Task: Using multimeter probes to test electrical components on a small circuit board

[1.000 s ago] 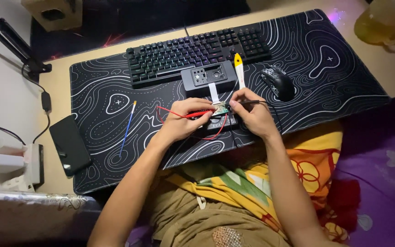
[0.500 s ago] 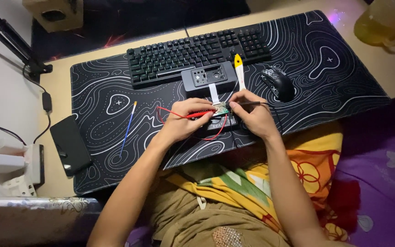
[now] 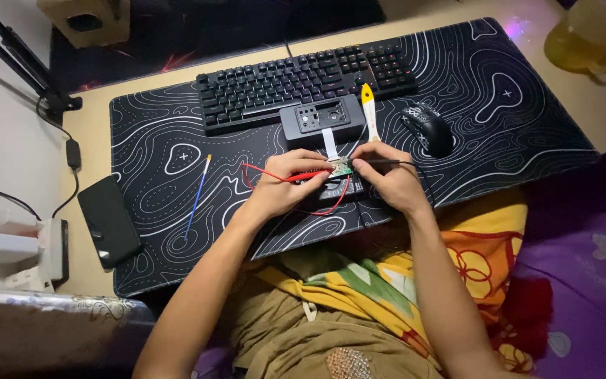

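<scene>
The left hand is gripping a red probe and the right hand a black probe, both tips seemingly touching the small board on the mat

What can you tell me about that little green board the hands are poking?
The board is small, green and flat, lying on the black desk mat in front of the keyboard. A white ribbon cable runs from it up to a dark grey box. The left hand brings a red probe to it; the right hand brings a black probe.
</scene>
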